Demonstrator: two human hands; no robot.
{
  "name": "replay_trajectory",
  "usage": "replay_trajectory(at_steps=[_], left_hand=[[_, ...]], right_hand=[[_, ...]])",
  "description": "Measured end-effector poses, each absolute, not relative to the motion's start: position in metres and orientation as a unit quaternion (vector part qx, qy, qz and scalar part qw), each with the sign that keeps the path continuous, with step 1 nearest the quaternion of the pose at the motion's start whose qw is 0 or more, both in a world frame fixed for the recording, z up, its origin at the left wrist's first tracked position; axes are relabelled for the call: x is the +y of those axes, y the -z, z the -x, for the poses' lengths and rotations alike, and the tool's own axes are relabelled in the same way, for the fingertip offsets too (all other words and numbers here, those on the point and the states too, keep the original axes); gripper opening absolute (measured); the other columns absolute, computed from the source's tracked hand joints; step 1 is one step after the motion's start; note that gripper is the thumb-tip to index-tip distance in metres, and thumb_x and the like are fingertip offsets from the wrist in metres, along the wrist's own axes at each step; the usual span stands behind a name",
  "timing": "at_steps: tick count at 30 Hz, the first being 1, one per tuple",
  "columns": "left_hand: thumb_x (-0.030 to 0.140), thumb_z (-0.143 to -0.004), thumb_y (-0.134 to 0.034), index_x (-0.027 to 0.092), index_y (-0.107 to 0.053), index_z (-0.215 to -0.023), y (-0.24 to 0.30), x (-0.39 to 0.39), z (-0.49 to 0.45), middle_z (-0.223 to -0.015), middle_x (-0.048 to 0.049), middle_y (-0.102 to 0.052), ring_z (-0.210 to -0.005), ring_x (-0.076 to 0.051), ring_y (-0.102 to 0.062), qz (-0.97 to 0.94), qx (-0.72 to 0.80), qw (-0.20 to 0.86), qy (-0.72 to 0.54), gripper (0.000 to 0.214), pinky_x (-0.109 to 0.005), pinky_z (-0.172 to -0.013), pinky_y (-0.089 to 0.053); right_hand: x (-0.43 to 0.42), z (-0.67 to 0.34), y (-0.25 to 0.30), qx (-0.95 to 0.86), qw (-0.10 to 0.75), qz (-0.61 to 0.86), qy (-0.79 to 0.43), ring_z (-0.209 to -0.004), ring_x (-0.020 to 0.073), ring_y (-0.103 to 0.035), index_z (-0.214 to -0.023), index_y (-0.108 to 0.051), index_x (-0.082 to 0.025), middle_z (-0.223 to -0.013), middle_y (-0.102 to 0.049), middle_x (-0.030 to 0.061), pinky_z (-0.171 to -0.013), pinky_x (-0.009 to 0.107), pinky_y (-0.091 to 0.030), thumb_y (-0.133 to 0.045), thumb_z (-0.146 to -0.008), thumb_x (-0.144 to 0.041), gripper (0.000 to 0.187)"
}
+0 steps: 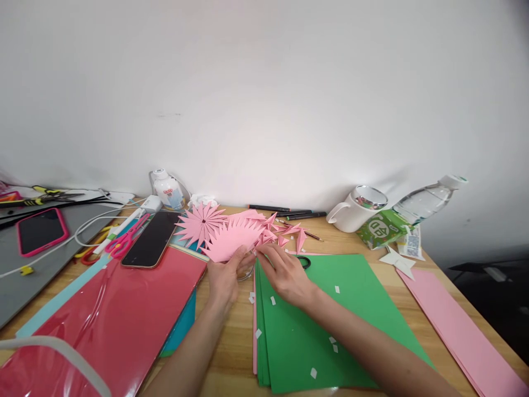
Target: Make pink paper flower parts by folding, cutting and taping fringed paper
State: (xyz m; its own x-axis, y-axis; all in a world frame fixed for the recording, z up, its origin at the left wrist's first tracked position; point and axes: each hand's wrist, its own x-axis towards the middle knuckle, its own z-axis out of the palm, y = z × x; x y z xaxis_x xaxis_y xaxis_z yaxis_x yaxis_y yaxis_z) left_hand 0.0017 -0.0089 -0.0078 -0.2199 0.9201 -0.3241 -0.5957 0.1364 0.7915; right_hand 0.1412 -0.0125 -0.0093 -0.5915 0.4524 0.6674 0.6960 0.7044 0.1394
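Note:
My left hand (225, 275) is closed around the lower edge of a pink folded-paper fan (231, 240), which has a row of sharp points along its top. At the fan's right end, my right hand (285, 273) is pinched shut; its own fingers hide what sits between them. A round pink paper rosette (202, 221) with pointed petals lies just behind and to the left. Several loose folded pink paper pieces (301, 240) are scattered behind my right hand. Below that hand lies a stack of green paper (330, 314) with small white scraps on it.
Red plastic-wrapped sheets (124, 320), a dark phone (151, 241) and pink scissors (126, 238) occupy the left. A white mug (353, 212), green box (382, 229), tilted bottle (430, 201) and pink paper strips (463, 331) are on the right. Pens (306, 215) lie along the wall.

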Motion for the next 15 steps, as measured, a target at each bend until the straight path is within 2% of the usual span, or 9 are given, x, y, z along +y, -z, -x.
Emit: replay_trajectory(at_steps=[5, 10, 15], left_hand=[[0.022, -0.045, -0.088, 0.011, -0.062, -0.081, 0.0107, -0.0082, -0.0005, -0.076, -0.0107, -0.076, -0.067, -0.028, -0.074, -0.195, 0.469, 0.606, -0.612, 0.046, -0.038, -0.064, -0.062], [0.024, -0.046, -0.089, 0.011, -0.064, -0.089, 0.0126, -0.0075, -0.0004, -0.077, -0.0104, -0.076, -0.07, -0.03, -0.074, -0.199, 0.478, 0.586, -0.623, 0.051, -0.042, -0.068, -0.062], [0.025, -0.047, -0.089, 0.014, -0.066, -0.087, 0.0138, -0.0071, 0.0002, -0.085, -0.0109, -0.076, -0.086, -0.034, -0.073, -0.211, 0.464, 0.579, -0.637, 0.047, -0.048, -0.079, -0.059]], right_hand=[[-0.0086, -0.1425, 0.0043, -0.886, 0.28, 0.301, 0.215, -0.087, 0.0226, -0.058, -0.088, -0.067, -0.008, -0.095, -0.067, 0.0153, -0.066, 0.031, -0.05, -0.034, -0.095, -0.006, 0.033], [-0.0068, -0.1409, 0.0056, -0.884, 0.293, 0.303, 0.2, -0.083, 0.0203, -0.056, -0.083, -0.065, -0.01, -0.09, -0.066, 0.0127, -0.062, 0.029, -0.045, -0.036, -0.094, -0.006, 0.032], [-0.0059, -0.1374, 0.0121, -0.842, 0.337, 0.379, 0.182, -0.071, 0.0157, -0.054, -0.073, -0.062, -0.016, -0.081, -0.062, 0.0067, -0.056, 0.025, -0.039, -0.037, -0.095, -0.009, 0.035]])
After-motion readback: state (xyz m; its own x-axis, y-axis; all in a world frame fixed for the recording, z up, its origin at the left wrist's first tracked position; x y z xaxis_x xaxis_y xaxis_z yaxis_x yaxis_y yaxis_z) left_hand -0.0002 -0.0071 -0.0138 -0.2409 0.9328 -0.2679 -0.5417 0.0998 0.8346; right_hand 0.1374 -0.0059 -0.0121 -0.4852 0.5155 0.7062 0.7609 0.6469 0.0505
